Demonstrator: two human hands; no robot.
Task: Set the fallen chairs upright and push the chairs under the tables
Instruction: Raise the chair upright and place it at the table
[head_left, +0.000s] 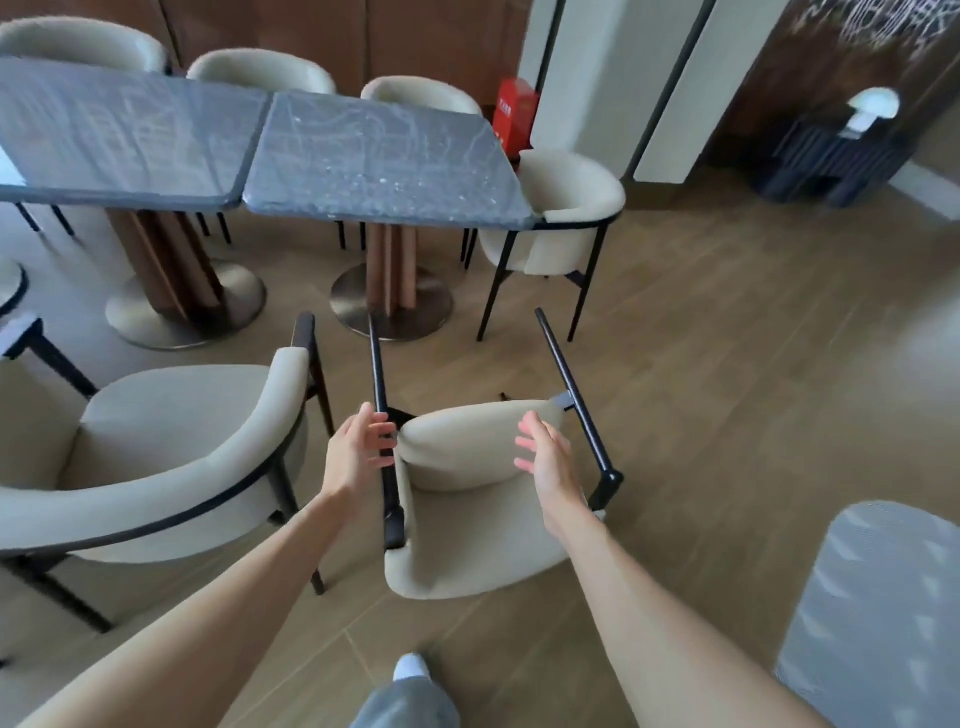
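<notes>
Lying on its back just ahead, legs pointing away toward the worktop (384, 161), the fallen chair (467, 499) sat between both hands, left hand (358, 454) and right hand (545, 460), apart, fingers loose, gripping nothing.

A cream chair (483, 499) lay tipped over on the wooden floor (727, 389), its black legs (571, 384) pointing away toward two dark stone counters (363, 156) set edge to edge. The left hand (356, 452) reached to the chair's left side, fingers loosely spread near one black leg; whether it touched was unclear. The right hand (545, 457) hovered with fingers spread over the cream cushion. An upright chair (171, 457) stood just left of the fallen one, away from the counters. Another chair (561, 218) sat partly under the right counter's end, and three chair backs (260, 70) showed behind. A red box (515, 117) stood by the wall.
</notes>
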